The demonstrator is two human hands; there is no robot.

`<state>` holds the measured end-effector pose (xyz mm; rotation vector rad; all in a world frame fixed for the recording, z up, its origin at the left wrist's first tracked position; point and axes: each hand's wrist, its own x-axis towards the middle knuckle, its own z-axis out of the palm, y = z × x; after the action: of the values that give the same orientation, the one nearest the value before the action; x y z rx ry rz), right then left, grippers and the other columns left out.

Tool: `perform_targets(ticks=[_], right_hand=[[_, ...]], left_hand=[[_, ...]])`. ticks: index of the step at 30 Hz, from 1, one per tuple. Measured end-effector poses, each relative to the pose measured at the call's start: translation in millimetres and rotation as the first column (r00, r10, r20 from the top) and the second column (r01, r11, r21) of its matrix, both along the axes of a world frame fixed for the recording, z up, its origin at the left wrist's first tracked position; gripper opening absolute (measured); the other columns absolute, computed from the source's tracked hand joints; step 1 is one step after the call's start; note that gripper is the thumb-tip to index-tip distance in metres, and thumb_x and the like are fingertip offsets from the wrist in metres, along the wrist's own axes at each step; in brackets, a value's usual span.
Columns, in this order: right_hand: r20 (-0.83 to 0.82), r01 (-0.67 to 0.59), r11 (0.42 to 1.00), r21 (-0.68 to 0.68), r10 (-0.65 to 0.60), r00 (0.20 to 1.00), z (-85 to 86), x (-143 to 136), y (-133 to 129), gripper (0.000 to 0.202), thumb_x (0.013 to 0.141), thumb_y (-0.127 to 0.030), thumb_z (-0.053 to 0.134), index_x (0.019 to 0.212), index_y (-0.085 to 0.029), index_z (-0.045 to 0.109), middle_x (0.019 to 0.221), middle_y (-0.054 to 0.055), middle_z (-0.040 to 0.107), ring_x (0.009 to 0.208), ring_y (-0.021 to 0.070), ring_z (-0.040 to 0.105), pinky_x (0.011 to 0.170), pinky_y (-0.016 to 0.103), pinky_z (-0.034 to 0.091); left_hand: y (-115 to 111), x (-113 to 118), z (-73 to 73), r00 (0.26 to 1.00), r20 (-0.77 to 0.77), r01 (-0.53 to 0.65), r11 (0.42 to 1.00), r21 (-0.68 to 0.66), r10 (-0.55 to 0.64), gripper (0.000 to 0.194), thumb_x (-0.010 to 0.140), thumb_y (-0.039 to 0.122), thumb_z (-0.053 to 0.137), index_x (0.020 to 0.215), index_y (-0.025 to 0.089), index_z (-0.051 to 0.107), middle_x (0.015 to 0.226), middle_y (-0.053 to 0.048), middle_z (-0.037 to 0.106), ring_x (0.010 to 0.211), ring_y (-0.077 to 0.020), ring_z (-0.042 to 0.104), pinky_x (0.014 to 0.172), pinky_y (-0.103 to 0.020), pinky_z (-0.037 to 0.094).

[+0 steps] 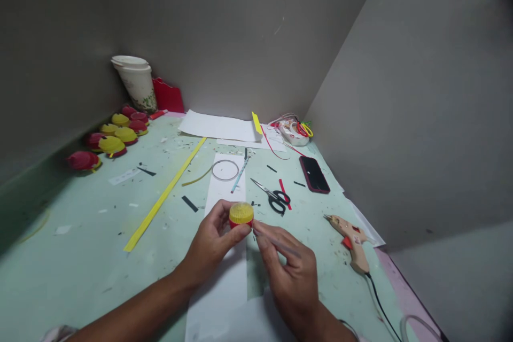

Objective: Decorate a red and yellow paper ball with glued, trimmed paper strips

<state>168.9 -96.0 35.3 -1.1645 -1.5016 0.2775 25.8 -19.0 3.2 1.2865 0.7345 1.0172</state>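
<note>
My left hand [210, 246] grips a small round paper piece [241, 215] between thumb and fingers. Its upper part is yellow and ridged, and a red band runs round the bottom. Close against its right side, my right hand [292, 272] is closed on a slim greyish stick-like tool [282, 246], held like a pen. The tool's tip is at the red band, but I cannot make out whether it touches. Beneath both hands lies a long white paper strip [224, 299]. Black-handled scissors [276, 197] rest just beyond my right hand.
A glue gun [350, 240] with its cord lies right, near a phone [315, 175]. A yellow strip [166, 195] and a metal ring [225, 170] lie ahead. Several red and yellow pieces [112, 145] and a white cup [136, 83] line the left wall.
</note>
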Motion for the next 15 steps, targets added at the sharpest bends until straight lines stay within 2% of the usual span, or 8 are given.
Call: perform_targets(ticks=[7,10,13,15], right_hand=[[0.013,0.012,1.0,0.028,-0.013,1.0,-8.6,1,4,0.033,0.088,-0.007,0.059,0.113,-0.021,0.075,0.103,0.007,0.079,0.097,0.0192,0.074,0.087,0.03,0.06],[0.013,0.018,1.0,0.009,-0.018,1.0,-15.1,4,8,0.032,0.088,-0.007,0.058,0.112,-0.021,0.075,0.105,0.007,0.078,0.098,0.019,0.073,0.089,0.03,0.06],[-0.007,0.022,1.0,0.004,-0.022,1.0,-20.3,5,11,0.031,0.089,-0.008,0.058,0.112,-0.021,0.075,0.105,0.007,0.078,0.099,0.0185,0.073,0.09,0.03,0.059],[-0.016,0.028,1.0,-0.002,-0.028,0.999,-21.9,5,12,0.031,0.09,-0.009,0.058,0.112,-0.021,0.075,0.105,0.007,0.078,0.099,0.0182,0.073,0.09,0.03,0.059]], left_hand=[[-1,3,0.4,0.997,-0.052,-0.059,0.998,0.002,0.059,0.027,0.081,0.038,0.073,0.099,0.024,0.059,0.097,-0.001,0.065,0.094,-0.0203,0.06,0.087,-0.035,0.044],[-1,6,0.6,0.981,-0.143,-0.134,0.991,0.013,0.134,0.031,0.079,0.04,0.073,0.1,0.023,0.058,0.096,-0.002,0.064,0.089,-0.0211,0.058,0.084,-0.037,0.044],[-1,8,1.6,0.934,-0.256,-0.235,0.968,0.089,0.251,0.034,0.075,0.042,0.074,0.099,0.022,0.061,0.09,-0.001,0.06,0.081,-0.0202,0.053,0.078,-0.037,0.042],[-1,10,2.9,0.917,-0.279,-0.268,0.959,0.096,0.285,0.035,0.073,0.042,0.075,0.099,0.021,0.063,0.085,0.0,0.058,0.078,-0.0196,0.05,0.076,-0.036,0.041]])
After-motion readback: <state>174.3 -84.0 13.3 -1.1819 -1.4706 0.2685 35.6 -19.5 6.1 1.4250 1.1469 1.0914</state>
